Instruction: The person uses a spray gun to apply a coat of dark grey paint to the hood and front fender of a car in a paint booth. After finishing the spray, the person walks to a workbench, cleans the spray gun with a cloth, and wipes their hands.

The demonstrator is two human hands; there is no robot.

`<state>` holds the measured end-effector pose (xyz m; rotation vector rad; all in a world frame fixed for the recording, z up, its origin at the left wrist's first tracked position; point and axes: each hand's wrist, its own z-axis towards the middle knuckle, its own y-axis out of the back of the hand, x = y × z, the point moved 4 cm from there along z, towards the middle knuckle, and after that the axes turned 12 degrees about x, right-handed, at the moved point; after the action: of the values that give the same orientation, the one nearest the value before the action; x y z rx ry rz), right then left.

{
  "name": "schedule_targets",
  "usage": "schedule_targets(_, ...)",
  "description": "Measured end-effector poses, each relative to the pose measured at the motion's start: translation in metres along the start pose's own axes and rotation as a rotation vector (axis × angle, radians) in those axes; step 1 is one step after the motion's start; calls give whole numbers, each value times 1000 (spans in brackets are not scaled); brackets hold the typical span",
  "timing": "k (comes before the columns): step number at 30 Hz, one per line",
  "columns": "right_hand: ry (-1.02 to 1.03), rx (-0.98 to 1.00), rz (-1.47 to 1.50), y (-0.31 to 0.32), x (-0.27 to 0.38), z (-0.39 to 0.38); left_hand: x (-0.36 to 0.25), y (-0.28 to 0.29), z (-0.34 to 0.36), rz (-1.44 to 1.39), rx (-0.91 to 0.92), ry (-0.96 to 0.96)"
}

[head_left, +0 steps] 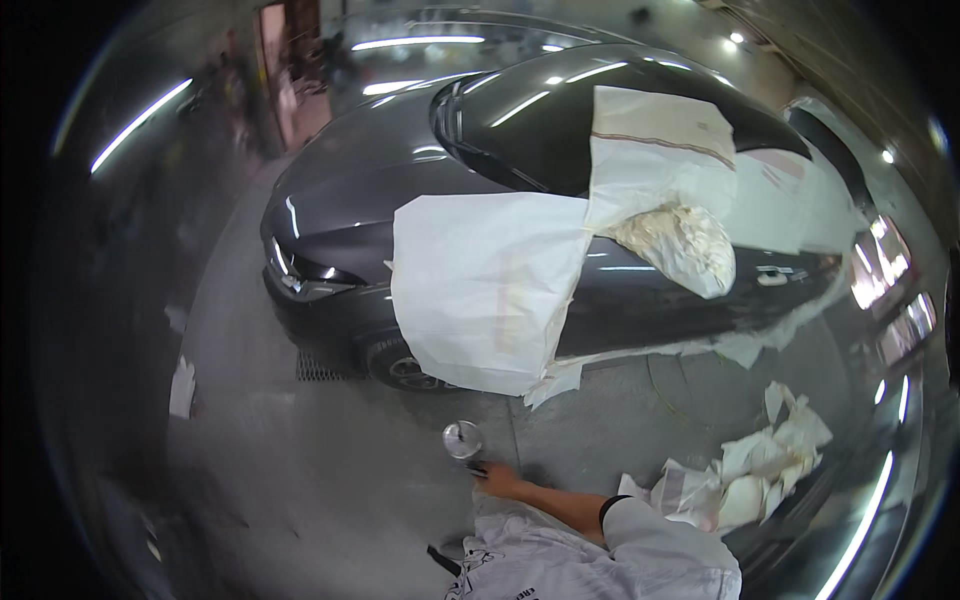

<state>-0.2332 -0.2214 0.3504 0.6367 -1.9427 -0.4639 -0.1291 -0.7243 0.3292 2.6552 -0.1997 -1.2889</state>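
Observation:
My right hand (497, 481) is closed around the dark grip of what looks like a spray gun (462, 440), with a round, clear cup on top. It is held low in front of my body, apart from the car. My left hand is out of view. Beyond the gun stands a dark grey car (350, 220), its front to the left. White masking paper (480, 280) hangs over its front fender and part of the wheel. More paper (650, 130) lies across the windshield edge, and a crumpled plastic-like bundle (690, 250) rests by the mirror area.
Crumpled paper sheets (760, 460) lie on the floor at right, and a small white scrap (183, 388) at left. A floor grate (318, 368) sits near the front wheel (395, 360). Torn paper (740, 348) trails along the car's lower edge. An open doorway (290, 80) stands behind.

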Motion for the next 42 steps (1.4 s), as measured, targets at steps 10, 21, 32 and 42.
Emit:
schedule_targets(10,-925,-46,-73,-137,-92,-102,-524,137,65,209,-327,-1341)
schedule_targets(21,-756,-372,361,-233,88,106,-689,158,60,-102,-52,-1879)
schedule_targets(32,-390,-405,180,-248,330,277,-755,231,161,-209,339,-1896)
schedule_targets(42,-1054,-492,555,-452,361,210,-809,303,225,-298,618,-1891)
